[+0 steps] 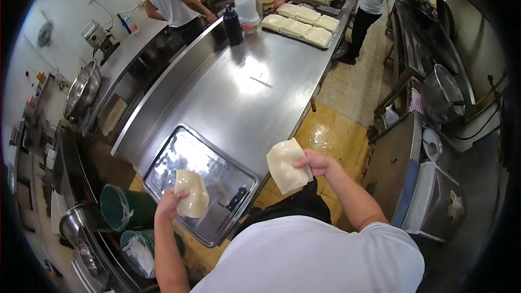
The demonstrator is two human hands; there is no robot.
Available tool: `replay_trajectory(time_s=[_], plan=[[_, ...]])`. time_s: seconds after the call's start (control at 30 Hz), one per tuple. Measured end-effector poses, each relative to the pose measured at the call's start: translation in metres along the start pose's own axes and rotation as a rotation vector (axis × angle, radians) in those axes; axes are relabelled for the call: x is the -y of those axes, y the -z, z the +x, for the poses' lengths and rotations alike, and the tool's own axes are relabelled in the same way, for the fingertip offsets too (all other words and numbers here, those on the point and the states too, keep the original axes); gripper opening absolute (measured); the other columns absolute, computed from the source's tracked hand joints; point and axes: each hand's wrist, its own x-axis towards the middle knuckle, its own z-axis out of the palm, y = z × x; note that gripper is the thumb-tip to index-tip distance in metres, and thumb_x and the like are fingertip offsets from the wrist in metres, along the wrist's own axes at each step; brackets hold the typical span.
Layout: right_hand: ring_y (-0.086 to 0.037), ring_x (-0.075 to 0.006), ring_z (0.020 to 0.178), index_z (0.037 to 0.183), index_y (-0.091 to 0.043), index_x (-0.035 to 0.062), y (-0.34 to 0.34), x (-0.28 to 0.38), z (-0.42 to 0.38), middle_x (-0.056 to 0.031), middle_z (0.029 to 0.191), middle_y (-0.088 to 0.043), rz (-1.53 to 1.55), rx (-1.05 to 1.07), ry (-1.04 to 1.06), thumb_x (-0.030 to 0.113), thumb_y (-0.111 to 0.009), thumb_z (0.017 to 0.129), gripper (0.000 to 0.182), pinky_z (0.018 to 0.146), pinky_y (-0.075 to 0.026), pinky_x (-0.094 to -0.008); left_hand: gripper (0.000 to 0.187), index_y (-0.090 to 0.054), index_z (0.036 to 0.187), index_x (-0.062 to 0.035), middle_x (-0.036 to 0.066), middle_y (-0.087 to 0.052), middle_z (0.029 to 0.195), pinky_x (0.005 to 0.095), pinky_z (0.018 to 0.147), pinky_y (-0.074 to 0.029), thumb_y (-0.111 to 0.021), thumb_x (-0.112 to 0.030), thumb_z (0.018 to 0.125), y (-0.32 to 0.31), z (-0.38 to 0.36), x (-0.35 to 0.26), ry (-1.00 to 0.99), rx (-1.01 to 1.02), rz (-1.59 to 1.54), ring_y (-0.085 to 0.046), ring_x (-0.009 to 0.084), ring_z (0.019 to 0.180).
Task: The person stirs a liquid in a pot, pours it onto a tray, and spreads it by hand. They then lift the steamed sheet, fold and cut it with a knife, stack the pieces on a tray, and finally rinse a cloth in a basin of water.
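Bearings: clock face laid on the head view, 12 at the top edge, away from the wearer.
Left hand: [172, 201] fingers closed in a pinch on the left slab, [194, 199] thumb across its upper face, other fingers mostly hidden behind.
Left slab: pale, glossy; lies at 3 o'clock from the left hand, long axis about 11 to 5.
Right hand: [318, 163] also pinching, thumb on the right slab, [285, 165] fingertips behind it not visible.
Right slab: lies at 9 o'clock from the right hand, long axis about 11 to 5; held off the table's [233, 108] near edge.
Tray: [225, 176] metal, on the table, long axis about 10 to 4; centre at about 9 o'clock from the right slab.
Key relation: left hand is the nearer to the tray; left slab overlaps it in view, right slab stands outside the rim. Height of left slab above tray: cannot tell.
Tool: black-handled, [237, 197] in the tray, at 3 o'clock from the left slab; type unclear.
Slab rows: [296, 27] similar pale pieces at the table's far end, 1 o'clock from the tray, well apart from both hands.
Dark bottle: [232, 26] upright at the table's 12 o'clock end; no label legible.
Writing, brands: none readable anywhere in view.
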Motion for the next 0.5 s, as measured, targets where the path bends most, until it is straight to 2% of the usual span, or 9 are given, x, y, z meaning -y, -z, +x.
replay_trajectory(time_s=[0.2,0.23,0.5], plan=[[-0.071,-0.0274,0.108,0.128,-0.062,-0.0049,0.079,0.042,-0.044,-0.0145,0.121,-0.070,0.026,-0.015,0.048,0.006,-0.079,0.085,0.048,0.097,-0.057,-0.0446,0.027,-0.068,0.116,0.0057,0.014,-0.073,0.106,0.0424,0.083,-0.063,-0.070,0.001,0.090,-0.166,0.023,-0.034,-0.042,0.094,-0.104,-0.074,0.0270,0.092],[-0.071,-0.0271,0.107,0.128,-0.062,-0.0047,0.098,0.047,-0.054,-0.0142,0.121,-0.070,0.025,-0.031,0.056,0.006,-0.079,0.085,0.048,0.096,-0.057,-0.0445,0.029,-0.066,0.119,0.0061,0.015,-0.072,0.109,0.0426,0.084,-0.063,-0.068,0.001,0.091,-0.199,0.026,-0.042,-0.030,0.095,-0.098,-0.074,0.0275,0.095],[-0.070,-0.0266,0.109,0.129,-0.062,-0.0029,0.203,0.099,-0.179,-0.0129,0.121,-0.070,0.074,-0.228,0.172,0.004,-0.077,0.086,0.046,0.098,-0.056,-0.0450,0.032,-0.062,0.126,0.0053,0.016,-0.070,0.117,0.0451,0.090,-0.060,-0.065,-0.002,0.095,-0.425,0.094,-0.075,0.012,0.335,-0.099,-0.071,0.0292,0.103]])
